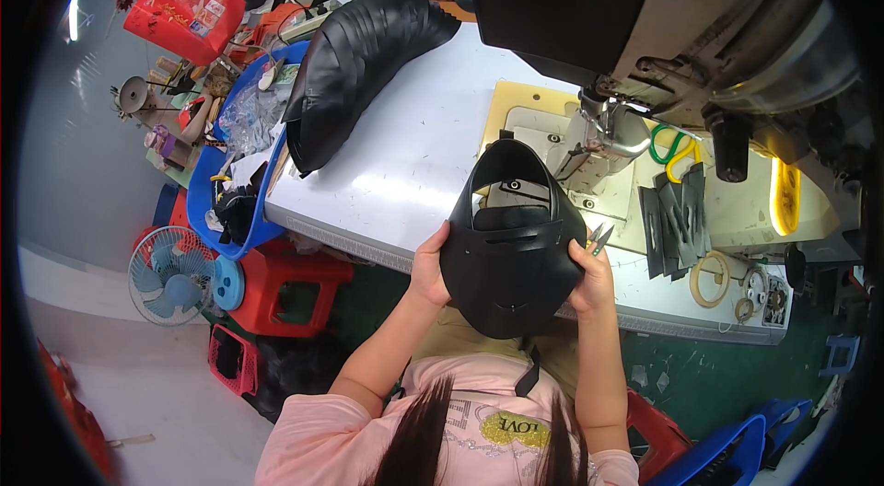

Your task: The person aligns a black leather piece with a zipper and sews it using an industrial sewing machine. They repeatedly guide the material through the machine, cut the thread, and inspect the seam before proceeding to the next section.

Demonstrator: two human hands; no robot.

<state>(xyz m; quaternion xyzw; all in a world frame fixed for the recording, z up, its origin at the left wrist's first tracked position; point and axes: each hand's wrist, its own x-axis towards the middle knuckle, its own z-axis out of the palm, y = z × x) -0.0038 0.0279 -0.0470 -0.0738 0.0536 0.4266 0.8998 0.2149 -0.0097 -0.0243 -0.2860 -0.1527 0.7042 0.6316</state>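
A black shoe upper [512,274], with an oval opening and slits across its front, is held up before me at the table's edge. My left hand [431,267] grips its left side, fingers behind it. On the opposite side my right hand [591,274] closes around the edge, thumb in front. Small thread snips [599,238] stick up by the right thumb and appear to be held in that same hand. Just beyond the upper is the sewing machine's needle and presser foot area [599,141]. Part of the machine bed shows through the opening.
A stack of nested black uppers [354,63] lies on the white table [396,168]. Black strips [677,224], green-and-yellow-handled scissors [677,152] and a tape roll [709,278] are at right. A blue basket [201,196], red stool [285,288] and fan [170,276] stand left.
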